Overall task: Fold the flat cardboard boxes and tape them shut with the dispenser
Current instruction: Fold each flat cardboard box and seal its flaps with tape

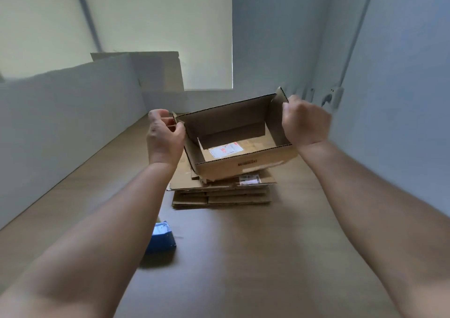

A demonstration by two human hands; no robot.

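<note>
Wooden bench (243, 256) is carrying the stack of flat boxes (221, 196); over it the opened box (243, 166) is being held in both grips, left hand (165, 139) and right hand (304, 125) each clutching an end. Uneven squeezing could skew it; the left forearm (102, 232) could knock the blue dispenser (160, 242).

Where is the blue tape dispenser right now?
In the head view, the dispenser lies on the table, lower left, beside the left forearm, nearer than the cardboard stack.

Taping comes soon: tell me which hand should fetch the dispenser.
Left, probably. The blue dispenser lies on the table just beside the left forearm; the left hand grips the box at its left end, the right hand at its right end, farther away.
</note>
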